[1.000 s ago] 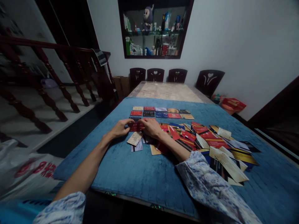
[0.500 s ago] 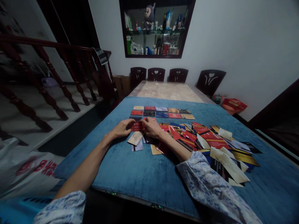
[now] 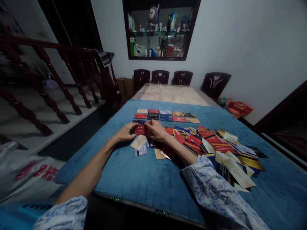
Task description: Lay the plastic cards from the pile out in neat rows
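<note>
My left hand [image 3: 124, 132] and my right hand [image 3: 156, 130] meet over a red card [image 3: 141, 129], each pinching one end of it just above the blue cloth [image 3: 144, 179]. Directly beyond the card lie two neat rows of cards [image 3: 166, 116], laid side by side. Below my hands rest a pale card [image 3: 138, 142] and a few more loose ones. A big loose heap of red, gold and white cards [image 3: 216, 147] spreads to the right of my right forearm.
The blue cloth covers the near part of a long table [image 3: 171, 93] with dark chairs [image 3: 182, 77] at the far end. A wooden stair railing [image 3: 55, 73] runs on the left. A white printed bag [image 3: 26, 175] lies at lower left. A wall cabinet [image 3: 159, 30] holds bottles.
Both hands, with the red card between them, have stayed nearly in place; the card has shifted very slightly away from me, towards the rows.
</note>
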`<action>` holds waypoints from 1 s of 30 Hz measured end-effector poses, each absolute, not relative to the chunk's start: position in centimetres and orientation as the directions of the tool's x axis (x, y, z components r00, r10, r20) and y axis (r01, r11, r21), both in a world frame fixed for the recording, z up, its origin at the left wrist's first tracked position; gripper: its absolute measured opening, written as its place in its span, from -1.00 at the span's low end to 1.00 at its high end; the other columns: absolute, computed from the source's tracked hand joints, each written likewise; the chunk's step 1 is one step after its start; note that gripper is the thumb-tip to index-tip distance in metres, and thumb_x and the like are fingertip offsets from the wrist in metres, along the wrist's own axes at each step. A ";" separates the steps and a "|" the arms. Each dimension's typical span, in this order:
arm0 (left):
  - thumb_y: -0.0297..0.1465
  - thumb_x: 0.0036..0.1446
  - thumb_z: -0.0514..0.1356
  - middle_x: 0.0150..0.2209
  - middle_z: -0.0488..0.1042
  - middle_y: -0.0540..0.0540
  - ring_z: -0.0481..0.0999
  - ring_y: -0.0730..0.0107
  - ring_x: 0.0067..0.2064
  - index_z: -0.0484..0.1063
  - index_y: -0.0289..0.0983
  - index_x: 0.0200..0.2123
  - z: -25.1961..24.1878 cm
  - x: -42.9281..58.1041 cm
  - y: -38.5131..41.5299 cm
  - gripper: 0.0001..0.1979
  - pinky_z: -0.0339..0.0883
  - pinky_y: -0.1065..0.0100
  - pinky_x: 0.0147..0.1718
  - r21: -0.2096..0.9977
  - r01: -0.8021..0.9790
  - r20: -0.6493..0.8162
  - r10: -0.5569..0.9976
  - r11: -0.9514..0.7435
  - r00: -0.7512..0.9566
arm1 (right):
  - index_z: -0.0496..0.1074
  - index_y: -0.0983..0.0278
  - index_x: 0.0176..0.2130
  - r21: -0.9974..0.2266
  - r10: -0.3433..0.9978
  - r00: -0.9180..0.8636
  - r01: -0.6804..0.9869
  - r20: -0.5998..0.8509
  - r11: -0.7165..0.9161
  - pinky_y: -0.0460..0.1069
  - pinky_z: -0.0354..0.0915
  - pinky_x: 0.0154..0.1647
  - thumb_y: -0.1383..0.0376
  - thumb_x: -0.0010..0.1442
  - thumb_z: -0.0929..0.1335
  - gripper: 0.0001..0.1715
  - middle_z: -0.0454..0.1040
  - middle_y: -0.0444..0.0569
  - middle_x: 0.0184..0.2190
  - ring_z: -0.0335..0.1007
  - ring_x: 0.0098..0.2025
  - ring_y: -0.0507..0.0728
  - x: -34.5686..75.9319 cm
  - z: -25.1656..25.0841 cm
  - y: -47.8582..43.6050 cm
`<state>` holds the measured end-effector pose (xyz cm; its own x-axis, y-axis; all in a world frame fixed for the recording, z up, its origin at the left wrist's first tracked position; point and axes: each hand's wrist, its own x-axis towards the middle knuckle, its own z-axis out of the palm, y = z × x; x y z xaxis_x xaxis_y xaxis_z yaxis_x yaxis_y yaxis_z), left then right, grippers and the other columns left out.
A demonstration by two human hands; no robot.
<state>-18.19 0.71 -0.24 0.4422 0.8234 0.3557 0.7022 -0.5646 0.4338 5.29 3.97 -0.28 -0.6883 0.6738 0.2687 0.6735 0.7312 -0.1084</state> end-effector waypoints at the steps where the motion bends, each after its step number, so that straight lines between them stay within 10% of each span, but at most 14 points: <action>1: -0.46 -0.01 0.20 -0.05 0.52 -0.16 0.51 0.30 -0.14 0.40 -0.31 0.07 -0.3 -18.2 0.8 -0.49 0.44 0.26 -0.08 0.432 0.706 0.354 0.825 -0.562 0.440 | 0.28 0.30 0.24 -0.107 0.675 -0.688 0.675 0.266 0.730 0.11 0.20 -0.07 0.23 0.22 0.34 -0.38 0.30 0.18 -0.03 0.20 -0.05 0.24 5.3 -0.2 4.0; 30: -0.35 0.17 0.18 0.05 0.38 -0.22 0.40 0.15 0.10 0.36 -0.28 0.14 -0.2 -18.6 0.8 -0.55 0.33 0.10 0.16 0.318 0.737 0.336 0.798 -0.596 0.500 | 0.36 0.31 0.15 -0.038 0.705 -0.689 0.710 0.169 0.703 0.09 0.26 -0.03 0.10 0.22 0.39 -0.41 0.35 0.19 0.07 0.22 0.08 0.28 5.8 1.2 3.6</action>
